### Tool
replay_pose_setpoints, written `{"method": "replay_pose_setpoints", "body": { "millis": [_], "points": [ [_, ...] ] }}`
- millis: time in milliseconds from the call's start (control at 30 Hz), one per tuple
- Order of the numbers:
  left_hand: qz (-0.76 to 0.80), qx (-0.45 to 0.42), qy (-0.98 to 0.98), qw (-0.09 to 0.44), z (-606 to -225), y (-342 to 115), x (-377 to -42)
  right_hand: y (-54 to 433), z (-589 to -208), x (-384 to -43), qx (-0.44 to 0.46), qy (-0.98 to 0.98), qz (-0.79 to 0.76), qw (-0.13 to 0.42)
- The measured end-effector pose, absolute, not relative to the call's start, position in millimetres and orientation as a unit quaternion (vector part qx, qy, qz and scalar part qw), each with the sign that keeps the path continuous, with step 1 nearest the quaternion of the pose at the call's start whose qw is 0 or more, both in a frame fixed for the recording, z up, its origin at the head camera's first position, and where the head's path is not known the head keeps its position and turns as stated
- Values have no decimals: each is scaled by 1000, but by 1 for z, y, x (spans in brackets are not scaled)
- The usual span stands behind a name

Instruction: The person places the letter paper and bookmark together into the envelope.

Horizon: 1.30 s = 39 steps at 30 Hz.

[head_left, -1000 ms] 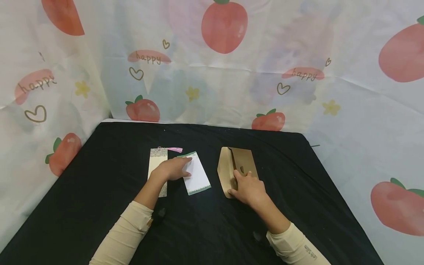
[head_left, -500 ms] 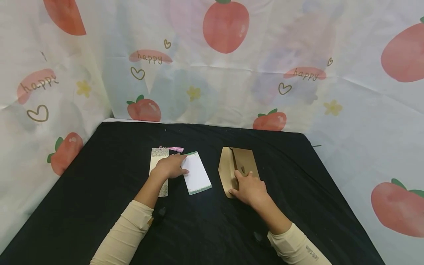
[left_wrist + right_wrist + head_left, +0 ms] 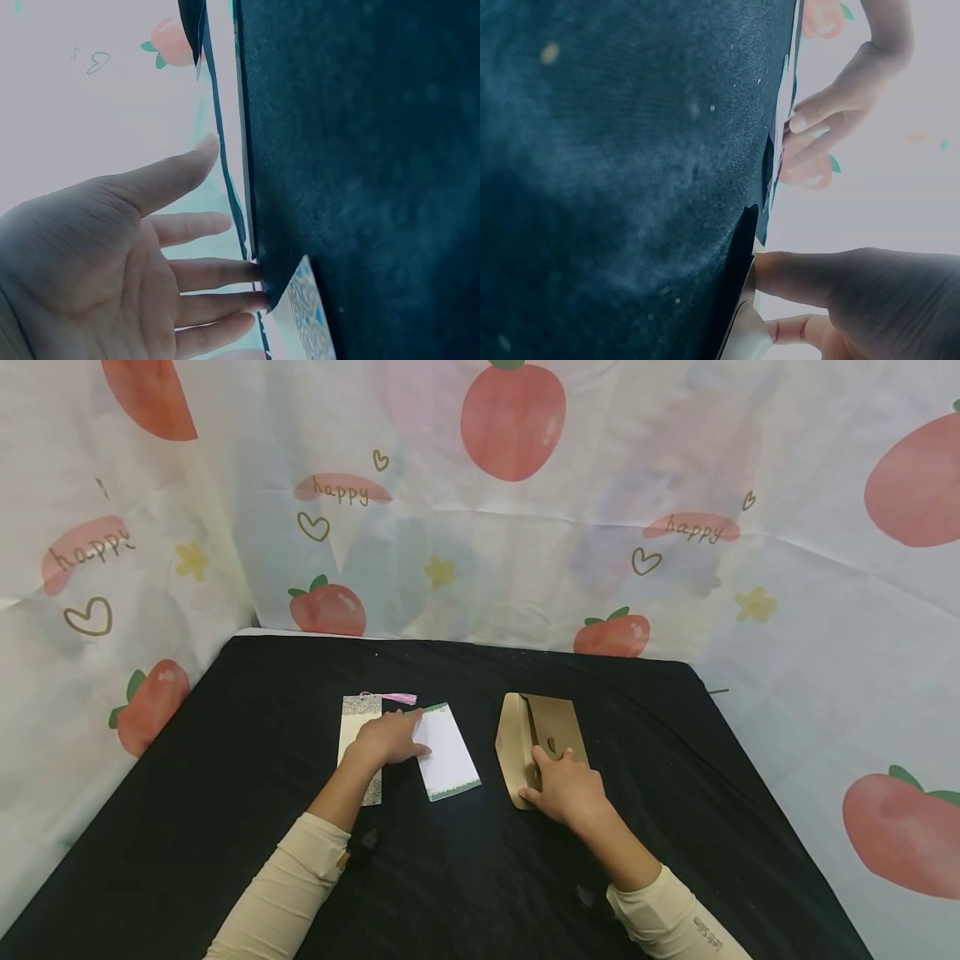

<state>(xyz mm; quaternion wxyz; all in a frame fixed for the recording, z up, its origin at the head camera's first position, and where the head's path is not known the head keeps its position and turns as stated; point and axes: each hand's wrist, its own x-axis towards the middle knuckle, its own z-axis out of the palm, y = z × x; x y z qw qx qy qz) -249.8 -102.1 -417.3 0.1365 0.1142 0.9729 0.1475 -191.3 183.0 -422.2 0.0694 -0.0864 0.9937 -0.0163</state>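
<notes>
My left hand (image 3: pixel 390 737) reaches across a cream bookmark (image 3: pixel 360 714) with a patterned border. Its fingertips are at the left edge of a white card (image 3: pixel 448 752) with green borders. In the left wrist view, the left fingers (image 3: pixel 214 274) are extended and spread, low over the black cloth. My right hand (image 3: pixel 567 785) rests on a gold-brown envelope (image 3: pixel 551 714) whose flap lies folded out to the left. Its thumb (image 3: pixel 791 276) presses near the flap's lower edge, and the index finger lies at the envelope's opening. The envelope's lower right part is hidden beneath this hand.
A pink tassel (image 3: pixel 399 698) extends right from the bookmark's top. Black cloth (image 3: pixel 465 877) covers the table, with its back edge close to a fruit-printed curtain (image 3: pixel 480 560). The card lies between the bookmark and the envelope.
My left hand's fingers have drawn back leftward over the card, from its upper middle to its left edge. The right hand stays on the envelope. The view has shifted slightly.
</notes>
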Motion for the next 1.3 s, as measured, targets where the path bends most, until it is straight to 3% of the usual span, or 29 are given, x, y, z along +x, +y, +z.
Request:
{"method": "replay_pose_setpoints", "body": {
  "millis": [800, 1300],
  "points": [
    [186, 99, 971, 117, -429, -78, -246, 183, -423, -190, -89, 994, -11, 65],
    [226, 148, 958, 99, -428, -75, -247, 183, -424, -190, -87, 994, -12, 71]
  ]
}}
